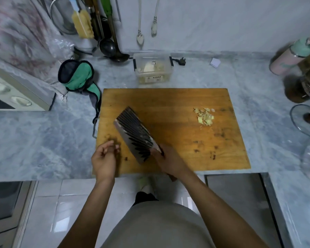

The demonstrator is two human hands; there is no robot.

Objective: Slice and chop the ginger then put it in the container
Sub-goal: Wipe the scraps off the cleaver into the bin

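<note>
A small pile of chopped ginger (204, 116) lies on the right part of the wooden cutting board (177, 104). My right hand (166, 161) grips the handle of a dark ribbed cleaver (135, 135), whose blade points up-left over the board's left side. My left hand (105, 157) hovers at the board's near left corner with loosely curled fingers and nothing in it. A clear plastic container (152, 68) with pale pieces inside stands just behind the board.
A green and black cloth (78, 76) lies left of the board. Ladle and utensils (106, 45) hang at the back wall. Bottles (293, 58) and a glass lid (306, 119) stand on the right. The counter edge runs under my wrists.
</note>
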